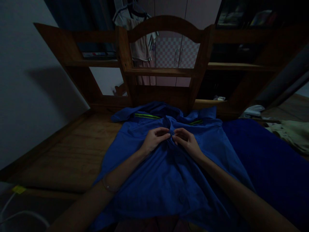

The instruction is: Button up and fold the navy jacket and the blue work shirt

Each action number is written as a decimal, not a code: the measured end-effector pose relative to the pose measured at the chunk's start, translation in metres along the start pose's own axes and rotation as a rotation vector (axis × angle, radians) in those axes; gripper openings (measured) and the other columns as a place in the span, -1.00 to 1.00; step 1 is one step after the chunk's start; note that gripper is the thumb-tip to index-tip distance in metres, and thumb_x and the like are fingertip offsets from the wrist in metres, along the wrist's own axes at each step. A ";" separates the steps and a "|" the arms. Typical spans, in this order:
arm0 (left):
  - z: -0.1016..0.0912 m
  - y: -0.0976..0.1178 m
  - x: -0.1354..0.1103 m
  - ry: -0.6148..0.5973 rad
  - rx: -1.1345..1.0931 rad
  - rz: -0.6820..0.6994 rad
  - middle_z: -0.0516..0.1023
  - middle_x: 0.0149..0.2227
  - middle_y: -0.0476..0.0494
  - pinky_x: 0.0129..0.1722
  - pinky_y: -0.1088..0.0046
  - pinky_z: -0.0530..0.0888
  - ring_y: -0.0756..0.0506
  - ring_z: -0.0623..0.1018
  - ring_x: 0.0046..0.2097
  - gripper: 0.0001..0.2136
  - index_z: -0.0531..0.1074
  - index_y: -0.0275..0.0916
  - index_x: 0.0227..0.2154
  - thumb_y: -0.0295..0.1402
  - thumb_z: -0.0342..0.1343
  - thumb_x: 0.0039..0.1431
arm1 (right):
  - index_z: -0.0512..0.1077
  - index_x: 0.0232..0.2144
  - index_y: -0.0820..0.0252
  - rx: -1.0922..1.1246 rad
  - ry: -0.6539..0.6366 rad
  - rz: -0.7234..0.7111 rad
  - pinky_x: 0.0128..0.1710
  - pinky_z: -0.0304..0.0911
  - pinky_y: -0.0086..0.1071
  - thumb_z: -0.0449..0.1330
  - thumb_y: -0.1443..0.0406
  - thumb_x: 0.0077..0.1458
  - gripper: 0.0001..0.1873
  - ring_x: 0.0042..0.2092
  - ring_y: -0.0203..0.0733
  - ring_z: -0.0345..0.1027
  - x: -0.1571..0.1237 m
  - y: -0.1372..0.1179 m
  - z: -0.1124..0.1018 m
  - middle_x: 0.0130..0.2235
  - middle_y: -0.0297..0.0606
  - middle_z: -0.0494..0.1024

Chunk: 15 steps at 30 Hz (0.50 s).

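A blue shirt [149,174] with yellow-green trim lies spread out in front of me, its collar end towards the wooden headboard. My left hand [155,138] pinches the front edge of the shirt near the upper middle. Close beside it, my right hand [187,140] pinches the same front edge from the other side. Between the fingertips a small round button [171,132] seems to show, though the dim light makes it hard to be sure. The cloth is lifted into a fold there. Lower down the front another button [182,198] is faintly visible.
A wooden headboard with shelves [161,72] stands behind the shirt. Dark blue cloth [265,161] lies to the right, and bare wooden boards [72,141] to the left. A white cable [26,212] runs at the lower left. Clothes on hangers [137,35] hang beyond.
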<state>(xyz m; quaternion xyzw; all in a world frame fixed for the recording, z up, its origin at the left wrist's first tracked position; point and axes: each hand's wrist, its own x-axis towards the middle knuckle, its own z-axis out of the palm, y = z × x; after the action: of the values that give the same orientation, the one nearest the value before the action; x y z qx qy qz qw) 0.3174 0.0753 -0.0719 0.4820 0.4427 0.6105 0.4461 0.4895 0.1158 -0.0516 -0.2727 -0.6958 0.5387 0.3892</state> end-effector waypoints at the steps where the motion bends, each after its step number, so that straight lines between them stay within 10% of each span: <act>1: 0.000 -0.001 0.000 0.002 0.011 0.010 0.57 -0.25 -0.13 -0.11 0.38 0.41 -0.10 0.53 -0.20 -0.64 0.50 -0.29 -0.25 -0.25 0.32 -0.14 | 0.35 -0.27 0.17 0.005 -0.002 0.001 -0.43 0.19 -0.46 0.27 0.22 -0.01 -0.74 -0.46 -0.37 0.27 0.000 0.000 0.000 -0.41 -0.40 0.39; 15: 0.002 -0.003 0.001 -0.025 -0.028 0.010 0.53 -0.27 -0.10 -0.13 0.43 0.38 -0.06 0.49 -0.21 -0.68 0.46 -0.29 -0.27 -0.26 0.30 -0.10 | 0.35 -0.26 0.18 -0.129 -0.007 -0.108 -0.41 0.22 -0.49 0.26 0.22 -0.01 -0.74 -0.37 -0.34 0.30 0.002 0.004 -0.001 -0.34 -0.34 0.41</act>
<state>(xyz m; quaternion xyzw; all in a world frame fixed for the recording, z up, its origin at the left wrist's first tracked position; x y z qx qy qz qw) 0.3192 0.0771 -0.0745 0.4853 0.4264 0.6128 0.4551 0.4895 0.1191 -0.0545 -0.2574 -0.7441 0.4717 0.3970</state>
